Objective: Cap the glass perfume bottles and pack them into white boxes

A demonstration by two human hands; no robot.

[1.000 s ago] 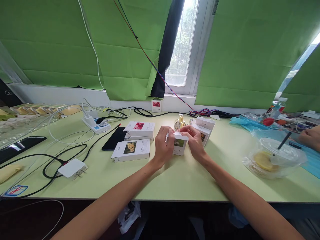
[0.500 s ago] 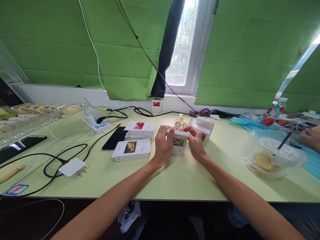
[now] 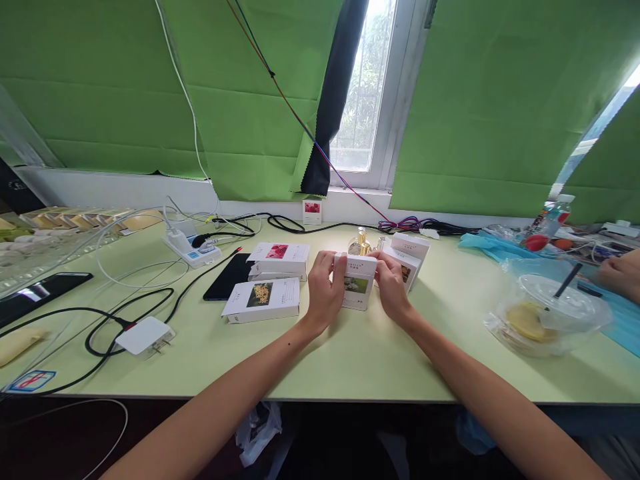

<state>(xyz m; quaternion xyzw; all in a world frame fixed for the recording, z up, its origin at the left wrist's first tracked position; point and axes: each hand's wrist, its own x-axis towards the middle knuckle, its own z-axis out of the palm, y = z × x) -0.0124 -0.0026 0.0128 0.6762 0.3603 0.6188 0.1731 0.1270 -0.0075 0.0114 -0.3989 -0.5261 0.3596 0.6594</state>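
Note:
A small white box [image 3: 357, 283] with a green picture stands upright on the pale green table, between my hands. My left hand [image 3: 325, 287] grips its left side, thumb on the front. The fingers of my right hand [image 3: 393, 283] pinch its upper right edge. Behind it are glass bottles with gold tops [image 3: 362, 241]. Another white box [image 3: 413, 253] with a raised flap stands just behind my right hand. To the left lie a white box with a yellow flower picture [image 3: 263, 299] and one with a red picture [image 3: 280, 257].
A dark phone [image 3: 217, 285] lies beside the boxes. Cables, a power strip [image 3: 193, 250] and a white charger [image 3: 146, 337] spread over the left. At right sit a bagged drink cup [image 3: 543, 313], a bottle [image 3: 557, 217] and another person's hand [image 3: 620, 275].
The top of the box between my hands now looks closed, with lettering visible on its upper front. My right fingers have shifted to its right edge.

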